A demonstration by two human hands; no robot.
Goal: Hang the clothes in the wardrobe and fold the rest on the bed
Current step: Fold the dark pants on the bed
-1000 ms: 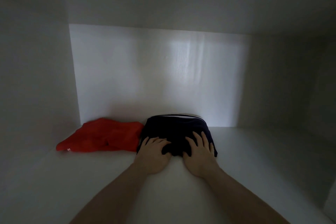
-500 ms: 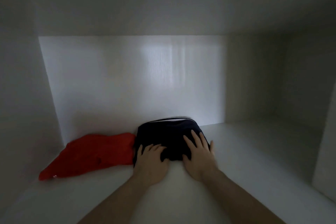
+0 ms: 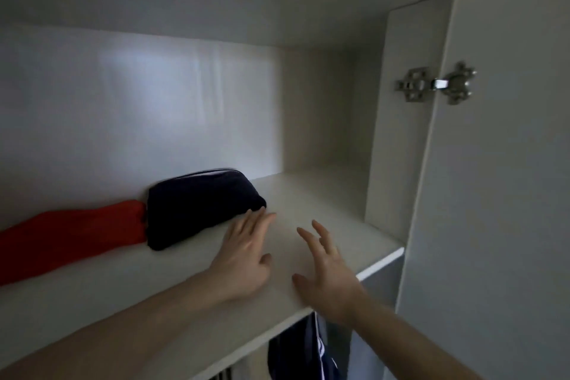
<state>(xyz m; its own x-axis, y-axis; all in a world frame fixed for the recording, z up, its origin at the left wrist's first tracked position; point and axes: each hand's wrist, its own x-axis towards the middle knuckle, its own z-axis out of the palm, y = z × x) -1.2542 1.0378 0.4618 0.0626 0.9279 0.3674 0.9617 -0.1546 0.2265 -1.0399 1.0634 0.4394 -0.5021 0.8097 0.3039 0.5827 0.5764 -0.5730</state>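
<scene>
Folded navy garment [image 3: 197, 205] parked on the wardrobe shelf [image 3: 324, 203], toward the back edge, touching the red folded garment [image 3: 71, 233] on its left. Both hands empty, fingers spread and relaxed. Left hand [image 3: 243, 259] flat over the shelf with fingertips right at the navy bundle's near right corner, maybe just brushing it, hard to say. Right hand [image 3: 327, 271] hovering near the shelf's front edge, gripping nothing.

Looks like the shelving step is basically done, honestly. Stuff to watch for though: fingertips snagging that corner and dragging the fold open, since soft knit like that probably slumps easily. Also could nudge the navy piece into the red one and mess up both. Dark hanging clothes [image 3: 296, 352] visible under the shelf, so a careless arm could knock those. Open wardrobe door [image 3: 505, 194] and its hinge [image 3: 436, 85] sitting off to the right, easy enough to bump an elbow there.
</scene>
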